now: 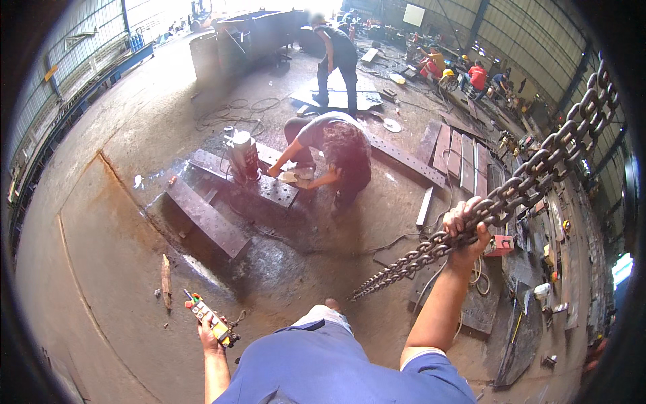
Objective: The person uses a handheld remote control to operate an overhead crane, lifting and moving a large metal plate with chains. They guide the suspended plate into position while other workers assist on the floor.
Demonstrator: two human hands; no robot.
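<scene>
My left hand (210, 337) is closed round a yellow hoist remote control (214, 323) with several buttons, held low at my left side. On the right, my raised right hand (467, 227) grips heavy steel chains (521, 183). Several strands run together, slanting from the upper right down through my fist toward the floor near my feet. Their lower end lies near my shoe (333, 305). The upper end leaves the picture at the top right, so what it hangs from is hidden.
Ahead, a person (336, 151) crouches over a drilled steel plate (276, 191) beside a magnetic drill (243, 156). Another person (336, 64) stands behind. A drilled beam (208, 215) and a wooden stick (166, 281) lie left; steel plates (464, 161) and a red box (499, 245) lie right.
</scene>
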